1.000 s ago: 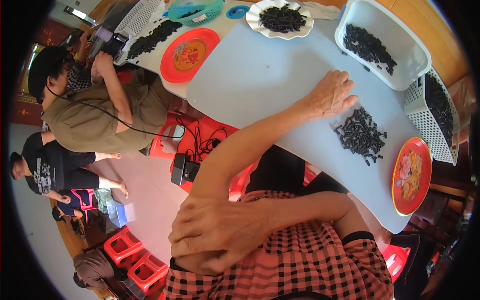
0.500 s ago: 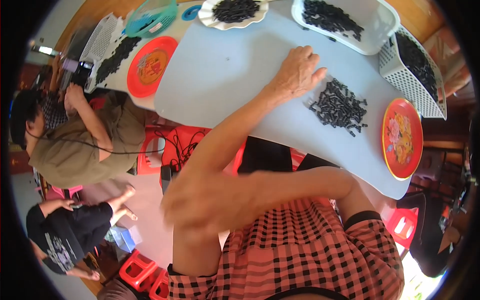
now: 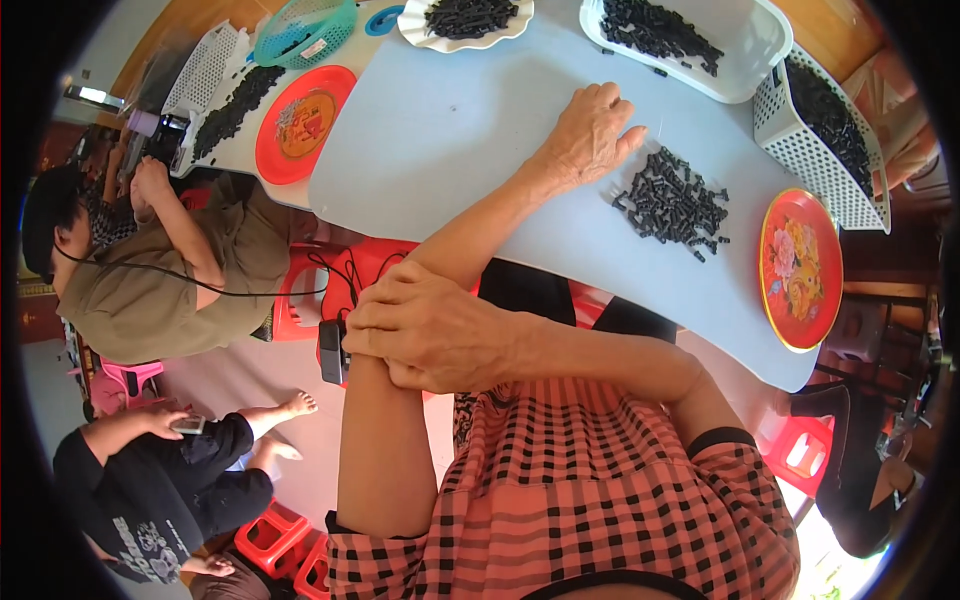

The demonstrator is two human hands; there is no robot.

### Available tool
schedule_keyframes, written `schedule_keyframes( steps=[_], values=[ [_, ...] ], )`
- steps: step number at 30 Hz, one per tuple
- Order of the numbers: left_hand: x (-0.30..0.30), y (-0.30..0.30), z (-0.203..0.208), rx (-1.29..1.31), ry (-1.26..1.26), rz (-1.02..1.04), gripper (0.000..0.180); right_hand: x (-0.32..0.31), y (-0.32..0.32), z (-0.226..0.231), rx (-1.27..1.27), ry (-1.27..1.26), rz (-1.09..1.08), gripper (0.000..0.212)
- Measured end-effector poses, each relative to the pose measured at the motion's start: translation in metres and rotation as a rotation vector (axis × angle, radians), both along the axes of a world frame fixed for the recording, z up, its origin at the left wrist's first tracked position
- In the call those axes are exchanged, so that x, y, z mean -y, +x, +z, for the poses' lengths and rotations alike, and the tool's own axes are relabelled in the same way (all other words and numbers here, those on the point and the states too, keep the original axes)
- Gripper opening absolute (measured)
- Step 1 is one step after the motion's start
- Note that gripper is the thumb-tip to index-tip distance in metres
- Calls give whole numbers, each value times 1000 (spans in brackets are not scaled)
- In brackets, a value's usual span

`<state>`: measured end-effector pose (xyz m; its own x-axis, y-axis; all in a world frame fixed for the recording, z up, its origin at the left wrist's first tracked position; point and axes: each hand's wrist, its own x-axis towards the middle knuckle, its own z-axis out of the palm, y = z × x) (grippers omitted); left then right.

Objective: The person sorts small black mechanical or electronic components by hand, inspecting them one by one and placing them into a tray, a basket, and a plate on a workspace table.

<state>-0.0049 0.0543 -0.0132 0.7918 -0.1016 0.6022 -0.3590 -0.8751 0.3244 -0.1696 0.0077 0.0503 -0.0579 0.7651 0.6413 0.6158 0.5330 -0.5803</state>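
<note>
Black short pieces [image 3: 675,200] lie in a loose pile on the pale table [image 3: 440,150], just to the right of the person's left hand [image 3: 592,135]. That hand rests back up, fingers curled under and thumb out toward the pile; whether it pinches anything cannot be told. The right hand [image 3: 430,330] is wrapped around the left arm [image 3: 470,225] near the elbow, fingers close together. A red flowered tray [image 3: 802,270] sits right of the pile; a white tub [image 3: 745,45] and white basket [image 3: 800,145], both holding more pieces, stand beyond.
</note>
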Motion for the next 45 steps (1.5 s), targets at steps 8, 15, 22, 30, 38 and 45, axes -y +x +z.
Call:
schedule_keyframes(
  steps=[8,15,22,30,38,45],
  values=[
    [2,0,-3,-2,-9,-21,22,15,-41,34,-398,166,463,29],
    [-2,4,-6,16,-11,-35,22,9,-4,-11,-173,126,99,34],
    [-4,7,-6,55,4,-89,21,23,4,-11,84,29,-364,29],
    [1,5,-2,-12,17,-90,19,27,-52,28,-316,338,289,28],
    [0,-1,1,-56,15,-60,21,59,14,-23,-128,152,-117,35],
    [3,-4,7,-103,4,-53,28,136,33,-102,-212,-554,-264,19]
  ],
)
